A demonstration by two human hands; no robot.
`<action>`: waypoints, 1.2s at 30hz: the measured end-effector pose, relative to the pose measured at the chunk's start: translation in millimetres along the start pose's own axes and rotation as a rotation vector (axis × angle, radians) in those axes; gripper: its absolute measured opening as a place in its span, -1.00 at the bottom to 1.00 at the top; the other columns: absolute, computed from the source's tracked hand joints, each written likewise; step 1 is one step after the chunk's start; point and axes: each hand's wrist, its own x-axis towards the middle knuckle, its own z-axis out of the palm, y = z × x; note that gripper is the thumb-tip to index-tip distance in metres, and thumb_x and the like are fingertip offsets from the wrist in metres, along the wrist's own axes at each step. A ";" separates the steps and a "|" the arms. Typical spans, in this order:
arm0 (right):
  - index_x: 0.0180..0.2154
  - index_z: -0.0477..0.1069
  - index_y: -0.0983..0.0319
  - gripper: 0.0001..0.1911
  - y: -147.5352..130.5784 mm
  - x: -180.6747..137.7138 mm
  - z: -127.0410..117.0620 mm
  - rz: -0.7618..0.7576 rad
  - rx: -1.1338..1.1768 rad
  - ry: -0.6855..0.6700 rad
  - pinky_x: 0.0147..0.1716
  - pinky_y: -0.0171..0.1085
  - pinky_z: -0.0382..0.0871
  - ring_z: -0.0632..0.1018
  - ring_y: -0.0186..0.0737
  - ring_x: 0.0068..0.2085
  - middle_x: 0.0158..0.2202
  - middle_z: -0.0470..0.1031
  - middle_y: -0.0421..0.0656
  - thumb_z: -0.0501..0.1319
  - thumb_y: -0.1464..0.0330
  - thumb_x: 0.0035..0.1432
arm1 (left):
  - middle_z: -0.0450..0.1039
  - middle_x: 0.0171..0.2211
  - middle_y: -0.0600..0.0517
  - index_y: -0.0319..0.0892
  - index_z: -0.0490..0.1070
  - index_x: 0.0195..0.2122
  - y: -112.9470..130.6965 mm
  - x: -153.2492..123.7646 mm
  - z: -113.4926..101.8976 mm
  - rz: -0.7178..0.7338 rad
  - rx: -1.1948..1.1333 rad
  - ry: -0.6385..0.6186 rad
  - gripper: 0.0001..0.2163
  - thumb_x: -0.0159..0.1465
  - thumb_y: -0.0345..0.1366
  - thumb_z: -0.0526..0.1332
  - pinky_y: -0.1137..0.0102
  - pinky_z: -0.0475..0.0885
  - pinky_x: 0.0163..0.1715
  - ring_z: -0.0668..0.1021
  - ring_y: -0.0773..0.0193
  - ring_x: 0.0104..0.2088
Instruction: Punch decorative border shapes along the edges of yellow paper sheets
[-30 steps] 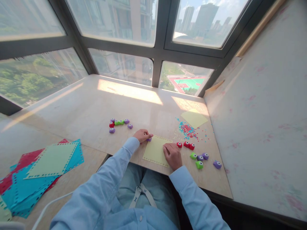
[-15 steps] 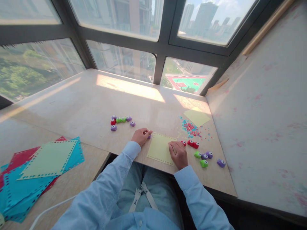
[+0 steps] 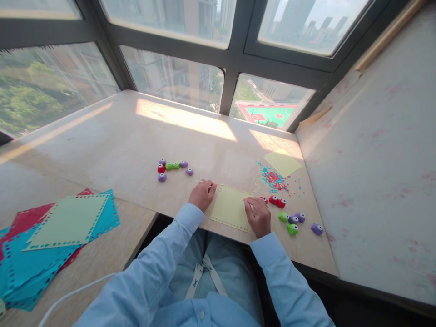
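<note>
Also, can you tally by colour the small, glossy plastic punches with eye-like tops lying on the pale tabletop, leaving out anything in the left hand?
Purple plastic punches: 7
Green plastic punches: 4
Red plastic punches: 4
Total: 15

Head-worn view, facing forward, angled down
</note>
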 end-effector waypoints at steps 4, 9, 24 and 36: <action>-0.27 0.55 0.22 -0.82 0.3 0.1 -0.5 0.020 -0.008 0.000 -0.16 -0.10 0.46 0.57 -0.13 -0.24 -0.31 0.60 -0.05 0.16 0.38 0.28 | 0.44 -0.16 -0.12 -0.16 0.49 -0.18 -3.9 -6.4 2.1 -0.006 0.027 0.038 -0.76 0.39 -0.24 0.03 0.36 0.36 -0.19 0.51 0.16 -0.19; -0.25 0.55 0.24 -0.83 -4.2 4.3 -1.9 0.019 0.039 -0.080 -0.17 -0.14 0.47 0.58 -0.15 -0.23 -0.29 0.60 -0.05 0.17 0.39 0.28 | 0.41 -0.36 -0.03 -0.21 0.53 -0.29 -16.1 -7.5 -4.0 0.082 -0.108 0.154 -0.78 0.35 -0.27 0.11 0.38 0.37 -0.30 0.47 0.26 -0.37; -0.25 0.53 0.24 -0.87 -20.9 1.8 -4.1 0.009 0.111 -0.232 -0.18 -0.15 0.45 0.55 -0.16 -0.23 -0.29 0.58 -0.07 0.18 0.45 0.27 | 0.57 -0.17 -0.05 -0.06 0.62 -0.18 -2.7 38.3 -25.0 0.389 0.261 -0.227 -0.82 0.21 -0.26 0.30 0.24 0.38 -0.10 0.52 0.08 -0.10; -0.18 0.53 0.24 -0.78 -32.5 -12.5 -21.3 -0.070 0.210 -0.164 -0.19 -0.15 0.46 0.54 -0.16 -0.21 -0.26 0.57 -0.05 0.20 0.59 0.19 | 0.56 -0.25 -0.08 -0.14 0.60 -0.32 1.6 32.1 -10.4 0.386 0.279 -0.204 -0.81 0.23 -0.43 0.16 0.28 0.38 -0.17 0.54 0.15 -0.18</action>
